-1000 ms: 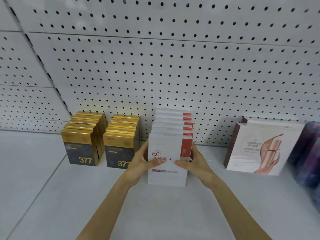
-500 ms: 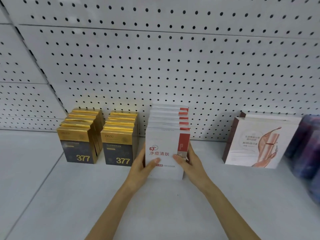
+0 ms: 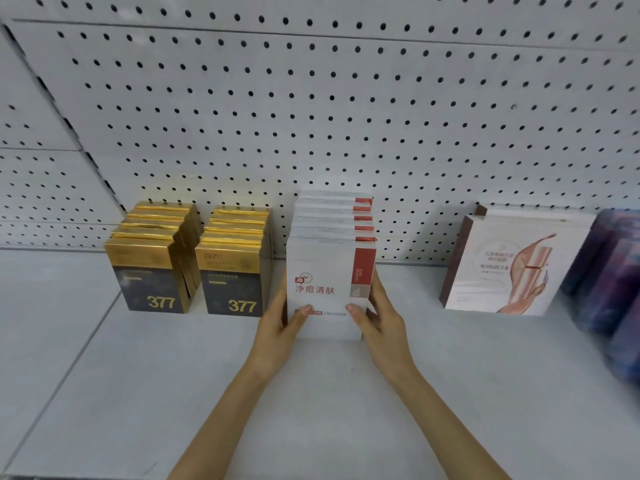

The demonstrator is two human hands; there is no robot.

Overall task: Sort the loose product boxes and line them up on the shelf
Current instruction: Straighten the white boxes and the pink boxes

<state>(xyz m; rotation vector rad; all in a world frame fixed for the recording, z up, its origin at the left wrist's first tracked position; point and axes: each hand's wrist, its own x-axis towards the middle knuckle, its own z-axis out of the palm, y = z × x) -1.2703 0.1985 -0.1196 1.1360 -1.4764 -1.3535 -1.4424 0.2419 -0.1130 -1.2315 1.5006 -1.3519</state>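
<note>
Gold 377 boxes sit at nine o'clock. My left hand clasps the front white-and-red box by its left edge, thumb on the face, and my right hand clasps the right edge. The box stands upright on the shelf, its row running toward twelve. Both hands are equally near, so I'd push toward twelve.

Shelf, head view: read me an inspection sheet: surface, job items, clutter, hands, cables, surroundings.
Surface: grey shelf, boxes along its back.
Job's things: white boxes in one row; two rows of gold boxes to their left; pink boxes apart on the right.
Clutter: blurred purple boxes, far right.
Hands: left hand and right hand hold the front white box by its sides.
Cables: nothing seen.
Surroundings: white pegboard behind.
</note>
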